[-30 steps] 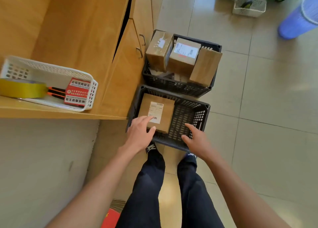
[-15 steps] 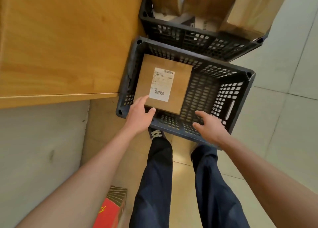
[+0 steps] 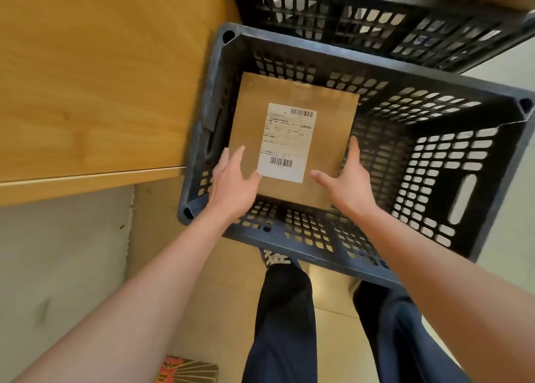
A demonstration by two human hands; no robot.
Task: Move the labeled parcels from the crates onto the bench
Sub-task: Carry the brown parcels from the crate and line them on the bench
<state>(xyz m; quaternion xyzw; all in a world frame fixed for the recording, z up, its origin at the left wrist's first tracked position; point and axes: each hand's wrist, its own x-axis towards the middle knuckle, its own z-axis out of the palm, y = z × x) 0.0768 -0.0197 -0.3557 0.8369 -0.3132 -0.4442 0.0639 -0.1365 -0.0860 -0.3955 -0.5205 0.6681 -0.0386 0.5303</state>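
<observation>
Both forearms are bare — no sleeves, watch or rings show on the left hand (image 3: 234,186) or right hand (image 3: 348,188). Dark navy trousers (image 3: 286,324) cover both legs — one dark shoe with white laces (image 3: 276,258) shows.

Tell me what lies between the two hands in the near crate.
The labeled parcel: the left hand and right hand flank its near corners, in the head view.

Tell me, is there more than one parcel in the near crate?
No, only one labeled parcel lies in the near crate, between the left hand and the right hand.
</observation>
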